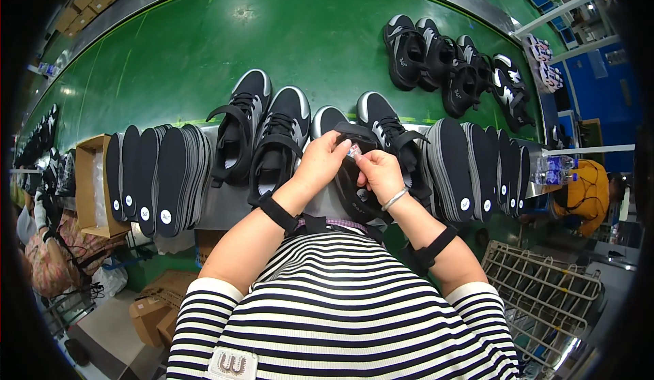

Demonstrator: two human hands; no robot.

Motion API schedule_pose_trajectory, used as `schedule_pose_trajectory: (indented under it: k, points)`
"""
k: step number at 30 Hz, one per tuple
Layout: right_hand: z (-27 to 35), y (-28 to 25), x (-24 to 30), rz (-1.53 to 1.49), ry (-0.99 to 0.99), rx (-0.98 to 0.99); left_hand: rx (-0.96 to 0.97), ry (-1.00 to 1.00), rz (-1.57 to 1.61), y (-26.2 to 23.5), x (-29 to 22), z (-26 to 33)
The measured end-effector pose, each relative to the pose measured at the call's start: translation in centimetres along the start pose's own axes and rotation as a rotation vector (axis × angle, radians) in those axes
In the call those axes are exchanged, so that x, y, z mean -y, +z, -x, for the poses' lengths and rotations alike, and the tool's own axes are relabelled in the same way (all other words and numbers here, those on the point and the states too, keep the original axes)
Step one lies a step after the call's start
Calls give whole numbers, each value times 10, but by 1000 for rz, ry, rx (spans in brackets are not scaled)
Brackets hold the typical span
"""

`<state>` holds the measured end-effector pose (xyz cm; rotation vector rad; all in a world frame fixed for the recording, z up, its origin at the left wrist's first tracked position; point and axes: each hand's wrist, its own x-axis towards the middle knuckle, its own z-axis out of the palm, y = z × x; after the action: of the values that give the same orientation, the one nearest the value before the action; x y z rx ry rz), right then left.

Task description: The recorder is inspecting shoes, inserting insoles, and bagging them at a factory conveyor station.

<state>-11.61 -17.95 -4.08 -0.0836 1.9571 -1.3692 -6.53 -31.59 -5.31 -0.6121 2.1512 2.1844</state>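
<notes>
Both my hands are at the opening of a black shoe with a grey toe [332,117], one of a pair at the table's near edge. My left hand [322,160] is closed on the shoe's tongue [357,134], thumb toward the opening. A small shiny label-like piece with red and blue on it [354,150] shows between my hands; my right hand [381,174] pinches its lower side. What it is exactly, I cannot tell. The mate shoe [383,115] stands just right, its strap loose. Another pair, a left shoe [240,117] and a right shoe [279,138], stands beside my left hand.
Stacks of black insoles stand left [178,179] and right [453,165]. A cardboard box [95,186] is at far left. More shoes [436,53] sit on the green conveyor belt [272,32]. A wire rack [538,298] stands right, near a person in yellow [587,192].
</notes>
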Motion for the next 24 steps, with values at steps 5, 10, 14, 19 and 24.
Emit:
schedule_pose_trajectory:
  k: [5, 10, 14, 19, 24]
  points:
    - [3, 2, 1, -248, -103, -24, -19, 73, 135, 2, 1, -3]
    - [29, -10, 26, -460, -269, 247, -82, 89, 36, 2, 7, -4]
    - [27, -17, 29, 108, 7, 98, -48, 33, 104, 2, -3, 3]
    - [5, 4, 1, -57, -66, -123, -45, 7, -11, 1, -5, 5]
    - [5, 9, 6, -156, -38, -142, -49, 3, 6, 3, -5, 3]
